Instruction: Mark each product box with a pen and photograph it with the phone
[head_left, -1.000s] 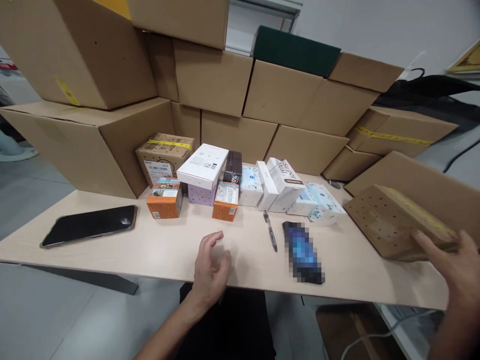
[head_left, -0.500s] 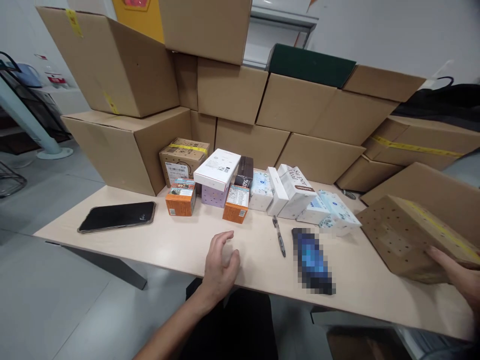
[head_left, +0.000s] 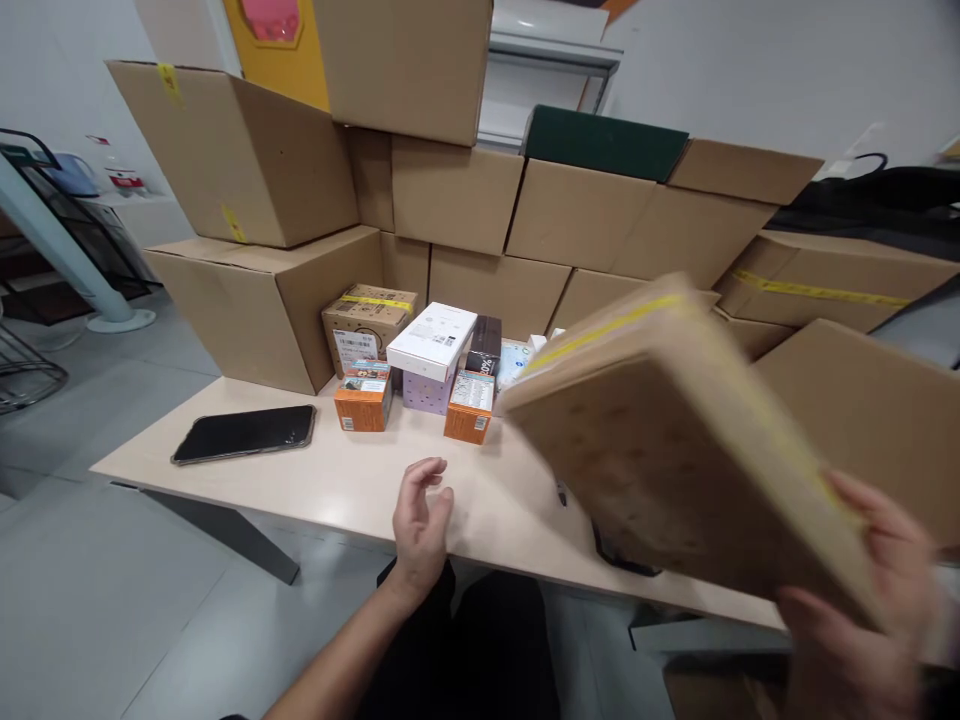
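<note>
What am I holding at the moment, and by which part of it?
Your right hand holds a cardboard box by its lower right end; your left hand holds nothing.

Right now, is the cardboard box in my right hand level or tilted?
Tilted: the yellow tape along the cardboard box slopes down toward your right hand.

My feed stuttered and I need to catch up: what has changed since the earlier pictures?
The right hand, already on the dotted cardboard box, has raised it from the right of the table and swung it leftward, tilted. It now hides most of the pen and dark device. Nothing was let go. The left hand stays curled and empty; the black phone and flat white box stayed put.
</note>
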